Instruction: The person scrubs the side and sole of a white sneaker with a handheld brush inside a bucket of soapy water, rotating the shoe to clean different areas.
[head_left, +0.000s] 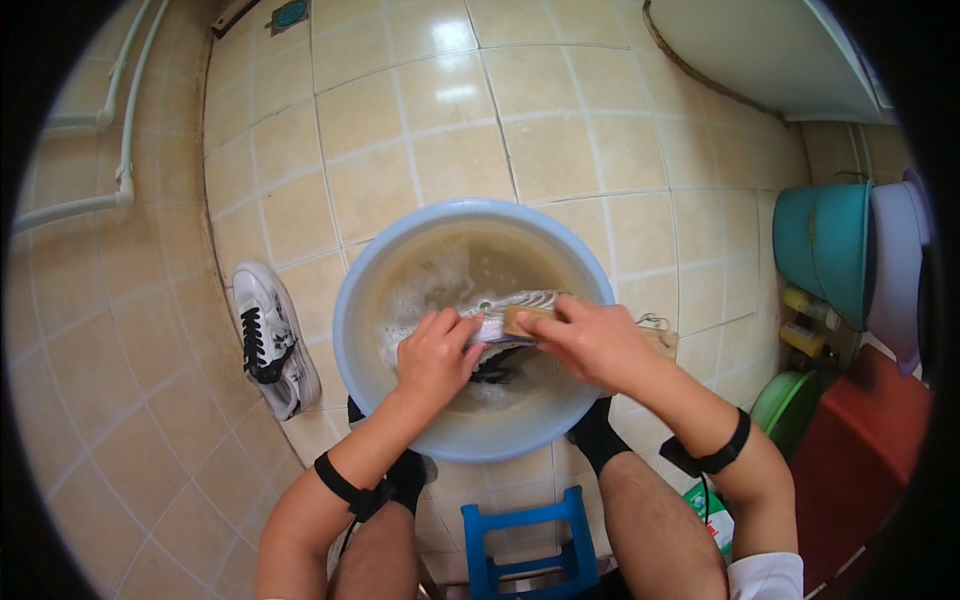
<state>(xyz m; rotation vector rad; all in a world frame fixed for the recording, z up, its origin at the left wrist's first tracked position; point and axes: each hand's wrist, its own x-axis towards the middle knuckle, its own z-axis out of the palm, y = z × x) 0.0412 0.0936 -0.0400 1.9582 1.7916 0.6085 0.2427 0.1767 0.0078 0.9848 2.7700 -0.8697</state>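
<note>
A round light-blue plastic basin (360, 285) holds murky, sudsy water. In it a wet sneaker (489, 328) lies on its side, its patterned sole facing up the picture and black laces below. My left hand (439, 356) grips the sneaker's left part. Held in my right hand (589, 337) is a wooden-backed scrubbing brush (525, 321), pressed to the sneaker's side; its bristles are mostly hidden. Another white sneaker (274, 337) with black laces and dark marks leans by the wall, left of the basin.
A blue plastic stool (525, 517) stands between my legs. At right are a teal bucket (821, 247), a purple basin (896, 262), yellow bottles (802, 339), a green basin (780, 405) and a red surface (855, 435). White pipes (124, 157) run along the left wall.
</note>
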